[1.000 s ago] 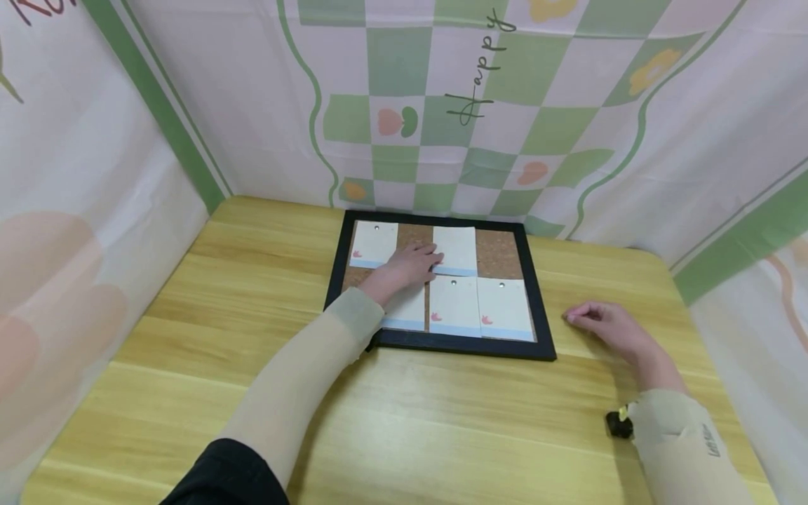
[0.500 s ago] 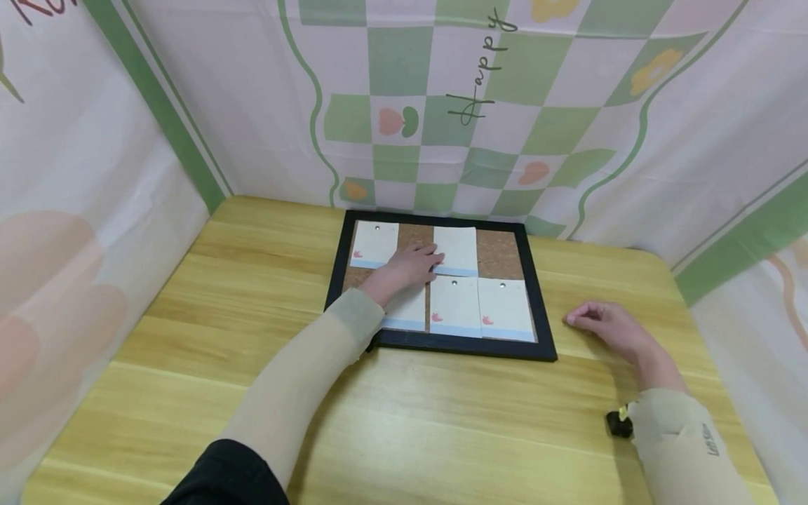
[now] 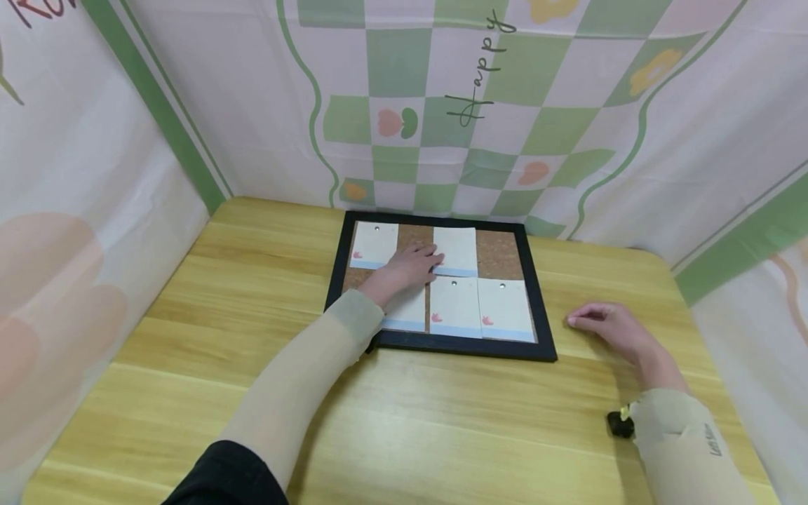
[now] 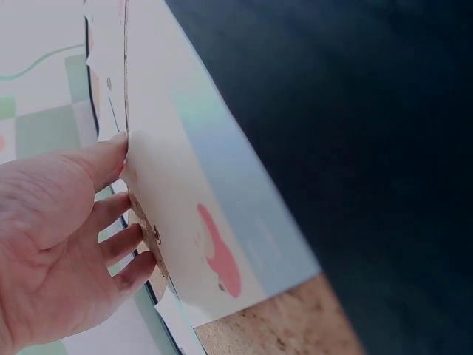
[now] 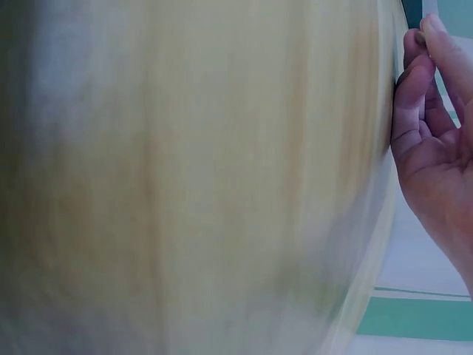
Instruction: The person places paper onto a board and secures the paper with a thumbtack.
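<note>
My left hand [image 3: 410, 265] reaches over a black-framed cork board [image 3: 442, 344], fingers spread. Its fingertips press the lower left edge of a white card [image 3: 456, 247] in the board's upper row; that card's top is plain white. Silver thumbtack heads show on the upper left card [image 3: 369, 242] and two lower right cards [image 3: 454, 308]. Another lower card [image 3: 407, 308] lies partly under the left hand and wrist. Right of the board, just above the table, my right hand [image 3: 609, 326] pinches a small thumbtack-like piece [image 5: 420, 36] between thumb and forefinger, mostly hidden by the fingertips.
The board lies flat on a wood-grain table [image 3: 404, 435], its far edge close to a patterned cloth backdrop [image 3: 454, 168]. Cloth also hangs at both sides. A small black device [image 3: 621, 424] sits at the right wrist.
</note>
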The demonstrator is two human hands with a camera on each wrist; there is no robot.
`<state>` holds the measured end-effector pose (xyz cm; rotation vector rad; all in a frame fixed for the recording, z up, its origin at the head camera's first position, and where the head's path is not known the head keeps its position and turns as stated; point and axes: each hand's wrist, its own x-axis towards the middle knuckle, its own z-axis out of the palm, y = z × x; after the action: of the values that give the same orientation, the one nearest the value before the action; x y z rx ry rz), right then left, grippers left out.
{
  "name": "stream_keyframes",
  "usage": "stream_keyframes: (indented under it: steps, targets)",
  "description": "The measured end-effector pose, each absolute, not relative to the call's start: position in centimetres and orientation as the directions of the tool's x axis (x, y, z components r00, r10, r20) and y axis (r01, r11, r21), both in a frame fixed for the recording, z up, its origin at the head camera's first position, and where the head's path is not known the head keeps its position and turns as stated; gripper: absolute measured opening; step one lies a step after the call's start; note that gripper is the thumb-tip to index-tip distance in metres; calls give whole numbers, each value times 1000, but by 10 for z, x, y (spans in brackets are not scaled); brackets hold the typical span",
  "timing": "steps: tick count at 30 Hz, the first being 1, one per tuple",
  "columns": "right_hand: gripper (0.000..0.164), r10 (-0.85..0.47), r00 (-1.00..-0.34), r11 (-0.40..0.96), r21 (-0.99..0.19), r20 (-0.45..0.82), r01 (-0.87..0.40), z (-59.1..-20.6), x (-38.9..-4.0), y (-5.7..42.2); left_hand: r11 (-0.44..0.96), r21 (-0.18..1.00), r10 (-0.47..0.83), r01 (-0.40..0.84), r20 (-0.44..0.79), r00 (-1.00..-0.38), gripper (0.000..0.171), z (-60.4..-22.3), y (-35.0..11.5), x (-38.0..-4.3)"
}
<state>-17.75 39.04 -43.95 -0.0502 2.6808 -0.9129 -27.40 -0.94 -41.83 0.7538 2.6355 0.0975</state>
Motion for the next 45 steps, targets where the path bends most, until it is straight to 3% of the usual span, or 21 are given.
stream_keyframes:
  steps: [6, 18, 31, 45]
  targets:
    - [51, -105, -959, 796, -600, -265, 78, -439, -179, 389, 852, 176, 522, 493, -352, -777, 56, -420, -10, -275]
    - [45, -70, -969, 755, -647, -235, 102, -441, -182, 383, 852, 188, 523, 488, -355, -775, 56, -422, -10, -275]
    - [46, -64, -974, 780, -619, -218, 87, -442, -183, 381, 849, 186, 528, 495, -353, -773, 57, -421, -10, -274]
    - [43, -100, -960, 688, -715, -262, 124, -442, -186, 385, 852, 196, 522, 484, -366, -770, 57, -420, -11, -275]
